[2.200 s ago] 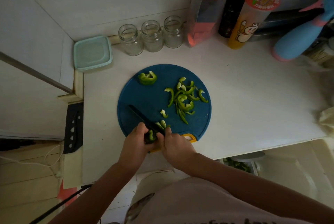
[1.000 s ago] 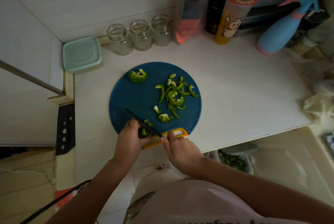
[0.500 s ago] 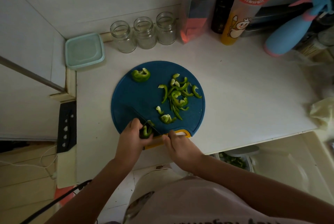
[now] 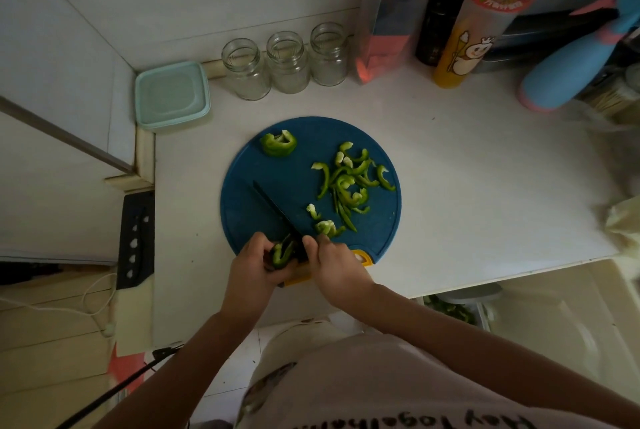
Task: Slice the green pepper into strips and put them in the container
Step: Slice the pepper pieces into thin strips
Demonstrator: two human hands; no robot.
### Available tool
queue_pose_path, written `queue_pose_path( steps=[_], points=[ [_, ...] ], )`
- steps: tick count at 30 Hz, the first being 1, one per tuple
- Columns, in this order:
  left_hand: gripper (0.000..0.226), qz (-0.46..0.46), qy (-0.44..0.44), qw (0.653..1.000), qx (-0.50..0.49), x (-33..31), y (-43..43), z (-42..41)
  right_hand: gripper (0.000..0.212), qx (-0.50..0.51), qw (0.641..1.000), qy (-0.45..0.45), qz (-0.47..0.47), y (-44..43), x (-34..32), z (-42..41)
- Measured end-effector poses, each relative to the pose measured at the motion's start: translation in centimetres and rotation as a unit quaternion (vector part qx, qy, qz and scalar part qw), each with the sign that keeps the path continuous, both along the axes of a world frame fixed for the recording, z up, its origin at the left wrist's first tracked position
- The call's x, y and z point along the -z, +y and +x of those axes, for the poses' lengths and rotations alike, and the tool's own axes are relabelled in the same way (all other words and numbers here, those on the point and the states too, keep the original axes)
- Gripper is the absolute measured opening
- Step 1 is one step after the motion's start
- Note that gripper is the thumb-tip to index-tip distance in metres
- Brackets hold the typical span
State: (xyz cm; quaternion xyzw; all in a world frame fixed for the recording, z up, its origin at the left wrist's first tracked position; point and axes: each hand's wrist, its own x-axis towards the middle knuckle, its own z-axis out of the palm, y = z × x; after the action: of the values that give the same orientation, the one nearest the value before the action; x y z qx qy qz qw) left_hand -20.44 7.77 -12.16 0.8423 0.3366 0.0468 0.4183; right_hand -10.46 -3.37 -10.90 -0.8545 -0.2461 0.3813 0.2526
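Pepper piece (image 4: 281,253) sits at board's (image 4: 249,193) near edge, pinched in L hand (image 4: 251,269). Knife (image 4: 273,207) touches its right side, blade pointing far-left, handle gripped by R hand (image 4: 337,266). Strips (image 4: 349,183) lie far-right; lidded container (image 4: 172,94) far-left, well apart.

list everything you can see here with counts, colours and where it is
cutting board: 1, blue, middle of the counter
pepper strips: a pile, green, right side of the board
pepper chunk: 1, green, far left of the board
pepper piece: 1, green, board's near edge
knife: 1, black blade, slanting over the board's near half
glass jars: 3, clear, row at the back
lidded box: 1, pale teal, back left corner
drink cup: 1, yellow, red lid, back right
dark bottle: 1, black, beside the drink cup
blue bottle: 1, blue and pink, far right
left hand: grips the pepper piece
right hand: grips the knife
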Motion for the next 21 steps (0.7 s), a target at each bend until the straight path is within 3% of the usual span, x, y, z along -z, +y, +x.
queue_pose_path(
  steps=[5, 9, 15, 21],
  points=[
    [0.026, -0.002, -0.046, 0.998, -0.031, 0.2, -0.4, 0.0, 0.044, 0.051, 0.997, 0.034, 0.054, -1.9, -0.2, 1.4],
    [0.030, 0.038, -0.034, 0.999, -0.019, 0.8, -0.4, 0.6, 0.035, -0.001, 0.996, -0.020, 0.084, -3.2, -0.7, 1.0],
    [0.037, 0.058, -0.030, 0.998, 0.005, 0.2, -0.4, 1.6, 0.062, -0.094, 0.985, -0.109, 0.092, -4.3, -0.8, -0.4],
    [0.040, 0.086, -0.023, 0.996, 0.023, 0.1, -0.3, 1.8, 0.041, -0.093, 0.990, -0.089, 0.063, -4.5, -1.2, -0.5]
  ],
)
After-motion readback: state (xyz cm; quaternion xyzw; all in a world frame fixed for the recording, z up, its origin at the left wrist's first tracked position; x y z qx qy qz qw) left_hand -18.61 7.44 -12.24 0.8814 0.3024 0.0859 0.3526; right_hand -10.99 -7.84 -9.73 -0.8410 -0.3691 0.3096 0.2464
